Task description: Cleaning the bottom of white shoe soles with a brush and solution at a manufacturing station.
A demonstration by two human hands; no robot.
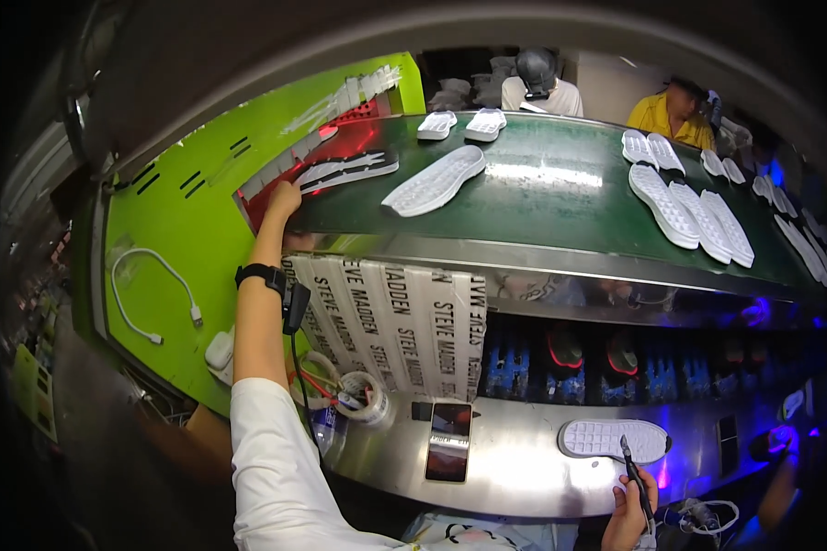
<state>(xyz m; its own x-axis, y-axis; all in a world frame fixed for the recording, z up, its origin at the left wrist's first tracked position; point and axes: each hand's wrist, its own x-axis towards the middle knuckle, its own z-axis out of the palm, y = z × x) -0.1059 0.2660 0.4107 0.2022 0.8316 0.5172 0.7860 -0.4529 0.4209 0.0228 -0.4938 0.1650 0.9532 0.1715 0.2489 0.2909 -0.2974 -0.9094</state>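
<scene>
My left hand (286,198) reaches far out to the left end of the green conveyor belt (560,207). Its fingers are closed at the near end of a black-and-white shoe sole (349,171), under red light. At the lower right, my right hand (627,516) grips a slim black pen-shaped tool (640,489) with a pale, pointed tip. That tip is over a white shoe sole (606,439) lying on the steel shelf (515,477), its studded side up. Whether the tip touches the sole, I cannot tell.
More white soles (436,182) ride on the belt, several at its right. A smartphone (449,443) and a tape roll (363,399) lie on the shelf beside a printed panel (395,321). A white cable (147,275) hangs on the green housing (179,220). Two people sit beyond the belt.
</scene>
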